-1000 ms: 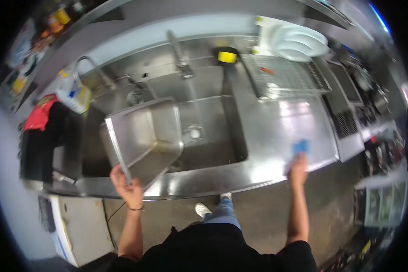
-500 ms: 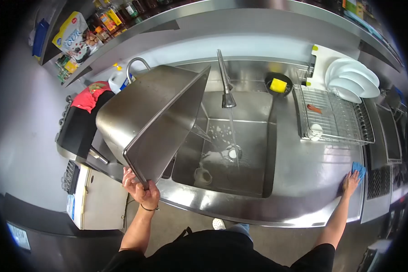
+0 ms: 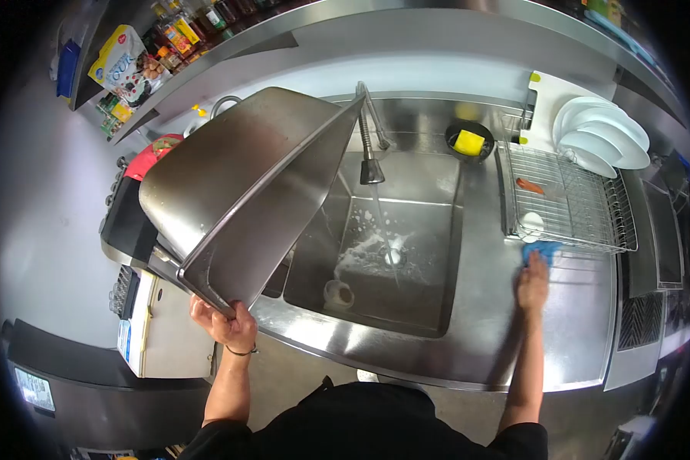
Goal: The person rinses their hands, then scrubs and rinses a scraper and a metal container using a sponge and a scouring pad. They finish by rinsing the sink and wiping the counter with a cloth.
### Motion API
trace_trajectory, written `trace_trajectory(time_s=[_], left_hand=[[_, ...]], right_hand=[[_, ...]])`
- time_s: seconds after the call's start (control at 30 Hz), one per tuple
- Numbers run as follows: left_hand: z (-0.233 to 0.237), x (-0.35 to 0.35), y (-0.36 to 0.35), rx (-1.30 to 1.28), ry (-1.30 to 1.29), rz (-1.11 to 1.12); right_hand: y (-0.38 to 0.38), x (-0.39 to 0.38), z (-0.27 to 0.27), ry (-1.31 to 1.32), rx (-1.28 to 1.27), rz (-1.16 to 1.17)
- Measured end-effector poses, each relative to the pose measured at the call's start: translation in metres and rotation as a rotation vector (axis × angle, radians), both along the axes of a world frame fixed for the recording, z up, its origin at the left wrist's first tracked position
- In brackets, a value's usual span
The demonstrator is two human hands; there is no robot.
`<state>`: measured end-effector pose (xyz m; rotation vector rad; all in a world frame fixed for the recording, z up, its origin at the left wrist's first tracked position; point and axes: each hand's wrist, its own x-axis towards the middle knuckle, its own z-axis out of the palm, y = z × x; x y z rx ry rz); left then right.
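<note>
My left hand point(image 3: 226, 322) grips the near rim corner of a large, deep steel pan point(image 3: 234, 161), which is tilted on its side over the left part of the sink point(image 3: 452, 253). My right hand point(image 3: 533, 287) presses a blue cloth point(image 3: 541, 252) on the steel counter, just in front of the drying rack. The faucet point(image 3: 372, 170) runs a stream of water into the sink, where suds lie around the drain. A small round cup-like item point(image 3: 339, 294) rests at the sink's lower left.
The wire drying rack point(image 3: 571, 199) holds a white cup point(image 3: 530, 225) and an orange-brown item point(image 3: 529, 185). White plates point(image 3: 606, 138) stand behind it. A yellow sponge point(image 3: 468, 143) lies in a black bowl point(image 3: 481, 129). Bottles line the shelf point(image 3: 406, 15) above.
My right hand has slid the blue cloth left and away from me, from the counter's right edge to the rack's front. The pan has shifted slightly left, still in my left hand.
</note>
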<state>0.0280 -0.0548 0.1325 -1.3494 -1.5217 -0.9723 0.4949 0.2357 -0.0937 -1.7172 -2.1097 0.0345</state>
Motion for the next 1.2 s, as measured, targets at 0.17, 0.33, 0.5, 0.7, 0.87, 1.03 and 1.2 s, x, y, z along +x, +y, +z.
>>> trace_trajectory(time_s=[0.17, 0.33, 0.5, 0.7, 0.87, 1.03, 1.2], left_hand=[[-0.003, 0.004, -0.006, -0.044, -0.084, 0.028], [-0.004, 0.009, -0.006, 0.03, -0.27, -0.039], [-0.01, 0.009, -0.024, 0.144, -0.581, -0.087], [-0.014, 0.005, -0.047, 0.163, -0.615, 0.025], [-0.02, 0.001, -0.043, 0.214, -0.641, 0.057], [-0.03, -0.009, -0.044, 0.226, -0.599, 0.085], [-0.037, -0.025, -0.041, 0.083, -0.561, 0.209]], right_hand=[[-0.066, -0.073, -0.001, 0.132, 0.136, 0.334], [-0.102, -0.094, 0.019, 0.149, -0.005, 0.561], [-0.049, -0.065, 0.013, 0.016, 0.135, 0.395], [-0.055, -0.152, 0.065, 0.334, 0.147, 0.521], [-0.027, -0.273, 0.036, 0.583, -0.819, 0.774], [0.012, -0.317, 0.056, 0.081, -0.882, 0.856], [0.016, -0.351, 0.141, -0.192, -0.782, 0.748]])
